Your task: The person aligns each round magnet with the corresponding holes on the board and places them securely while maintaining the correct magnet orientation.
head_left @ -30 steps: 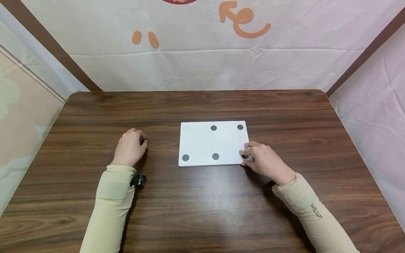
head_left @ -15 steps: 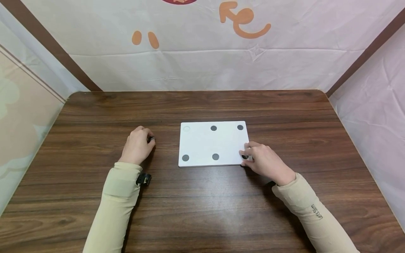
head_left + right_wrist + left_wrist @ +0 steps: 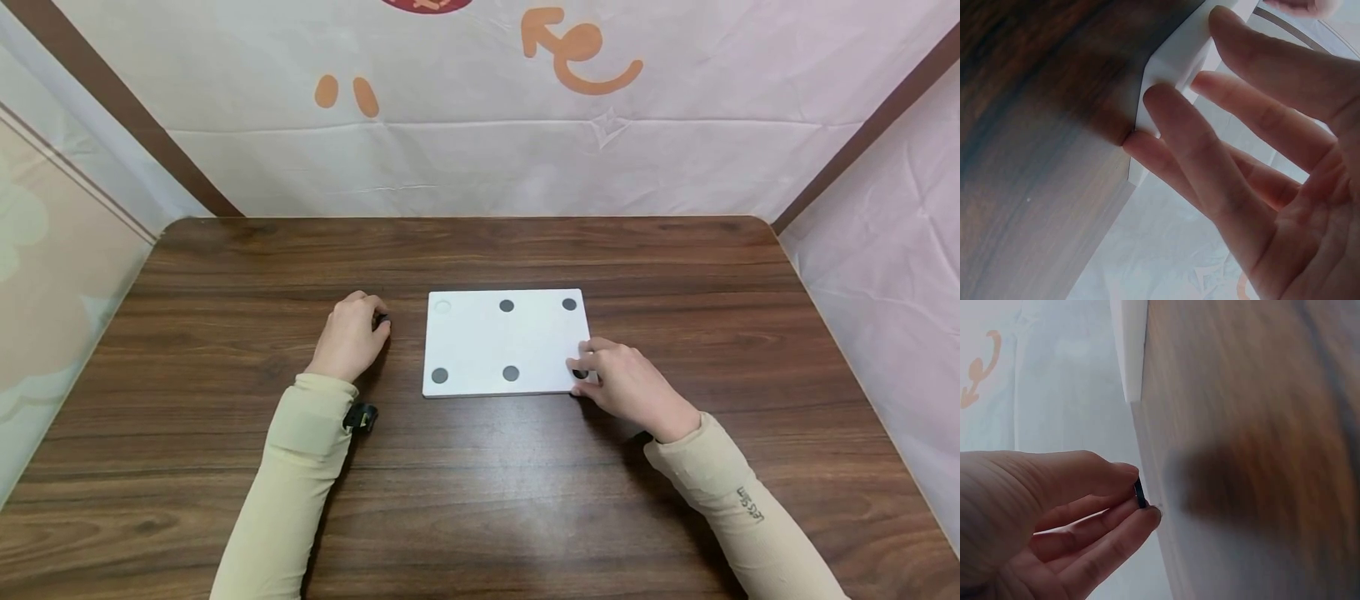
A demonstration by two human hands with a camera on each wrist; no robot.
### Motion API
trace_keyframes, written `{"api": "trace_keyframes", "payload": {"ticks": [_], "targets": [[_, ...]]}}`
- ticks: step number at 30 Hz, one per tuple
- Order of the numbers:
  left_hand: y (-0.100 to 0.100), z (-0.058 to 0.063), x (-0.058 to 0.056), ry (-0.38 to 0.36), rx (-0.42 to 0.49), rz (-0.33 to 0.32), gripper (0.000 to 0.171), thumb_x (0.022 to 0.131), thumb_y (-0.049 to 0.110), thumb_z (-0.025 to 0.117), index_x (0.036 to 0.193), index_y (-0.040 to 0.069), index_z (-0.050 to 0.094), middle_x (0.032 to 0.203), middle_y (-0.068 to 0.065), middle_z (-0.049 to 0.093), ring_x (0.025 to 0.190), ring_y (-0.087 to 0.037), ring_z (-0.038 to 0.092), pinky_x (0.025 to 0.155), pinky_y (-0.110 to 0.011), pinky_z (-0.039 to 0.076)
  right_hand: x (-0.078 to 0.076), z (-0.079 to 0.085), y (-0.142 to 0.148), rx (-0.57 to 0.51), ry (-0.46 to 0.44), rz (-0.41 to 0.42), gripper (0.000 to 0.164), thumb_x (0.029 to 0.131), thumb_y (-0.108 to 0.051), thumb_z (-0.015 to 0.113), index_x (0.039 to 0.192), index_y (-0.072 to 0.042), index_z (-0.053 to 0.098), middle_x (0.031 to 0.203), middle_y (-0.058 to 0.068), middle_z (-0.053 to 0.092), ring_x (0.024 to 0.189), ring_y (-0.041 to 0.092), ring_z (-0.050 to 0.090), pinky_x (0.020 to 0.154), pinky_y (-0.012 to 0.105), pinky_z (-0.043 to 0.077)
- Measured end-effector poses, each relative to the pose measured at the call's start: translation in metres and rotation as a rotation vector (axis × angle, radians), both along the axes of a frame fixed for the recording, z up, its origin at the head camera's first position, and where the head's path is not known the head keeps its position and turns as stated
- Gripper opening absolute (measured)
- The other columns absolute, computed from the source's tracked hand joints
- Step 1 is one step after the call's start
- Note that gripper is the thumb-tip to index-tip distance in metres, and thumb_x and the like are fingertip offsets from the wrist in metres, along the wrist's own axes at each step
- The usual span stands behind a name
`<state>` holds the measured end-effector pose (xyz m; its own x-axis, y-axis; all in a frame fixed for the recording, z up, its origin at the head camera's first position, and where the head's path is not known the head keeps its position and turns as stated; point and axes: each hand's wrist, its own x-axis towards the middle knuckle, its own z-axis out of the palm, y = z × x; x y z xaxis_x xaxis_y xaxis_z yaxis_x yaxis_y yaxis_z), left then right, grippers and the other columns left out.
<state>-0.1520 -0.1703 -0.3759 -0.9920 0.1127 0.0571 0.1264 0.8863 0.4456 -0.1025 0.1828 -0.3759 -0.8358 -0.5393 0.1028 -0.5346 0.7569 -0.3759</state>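
A thin black disc (image 3: 1140, 492) is pinched between the thumb and fingertips of my left hand (image 3: 351, 337), just left of the white rectangular board (image 3: 480, 342). Mostly hidden by the fingers in the head view, the disc shows edge-on in the left wrist view. The board has several dark round spots (image 3: 511, 373) along its far and near sides, and a pale, shallow round recess (image 3: 443, 307) at its far left corner. My right hand (image 3: 626, 385) holds the board's near right corner with thumb and fingers spread around it, partly covering the dark spot there.
The board lies flat on a brown wood-grain table (image 3: 480, 500). White printed cloth (image 3: 480, 167) hangs behind the table and along its sides. A small black device (image 3: 361, 417) is strapped at the left wrist.
My left hand has moved to the right and slightly farther back with the black disc, coming closer to the board. The right hand and the board have stayed in place.
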Motion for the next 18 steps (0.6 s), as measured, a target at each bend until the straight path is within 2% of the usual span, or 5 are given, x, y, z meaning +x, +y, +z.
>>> {"api": "trace_keyframes", "payload": {"ticks": [9,14,18], "targets": [[0.017,0.0,-0.007,-0.005,0.026,-0.038,0.02,0.092,0.003,0.06,0.107,-0.006,0.066,0.106,-0.023,0.061,0.092,-0.036,0.063,0.078,-0.047,0.052,0.0,0.0,0.0,0.005,-0.003,-0.01,0.028,0.076,-0.006,0.079,0.103,0.0,0.074,0.099,0.012,0.066,0.058,0.005,0.054,0.058,0.026,0.05],[0.027,0.002,-0.01,0.004,0.04,-0.075,0.017,0.091,0.004,0.061,0.105,-0.004,0.067,0.1,-0.019,0.062,0.082,-0.03,0.059,0.072,-0.041,0.05,0.0,-0.001,0.001,0.003,0.004,-0.009,0.028,0.076,-0.006,0.08,0.102,0.0,0.074,0.099,0.012,0.066,0.057,0.004,0.052,0.057,0.025,0.049],[0.034,0.002,-0.012,0.011,0.041,-0.087,0.017,0.091,0.005,0.061,0.105,-0.003,0.068,0.101,-0.018,0.063,0.083,-0.029,0.06,0.071,-0.041,0.051,0.0,-0.001,0.001,0.004,0.008,-0.008,0.028,0.075,-0.006,0.08,0.102,0.0,0.074,0.098,0.013,0.066,0.055,0.004,0.049,0.056,0.025,0.048]]}}
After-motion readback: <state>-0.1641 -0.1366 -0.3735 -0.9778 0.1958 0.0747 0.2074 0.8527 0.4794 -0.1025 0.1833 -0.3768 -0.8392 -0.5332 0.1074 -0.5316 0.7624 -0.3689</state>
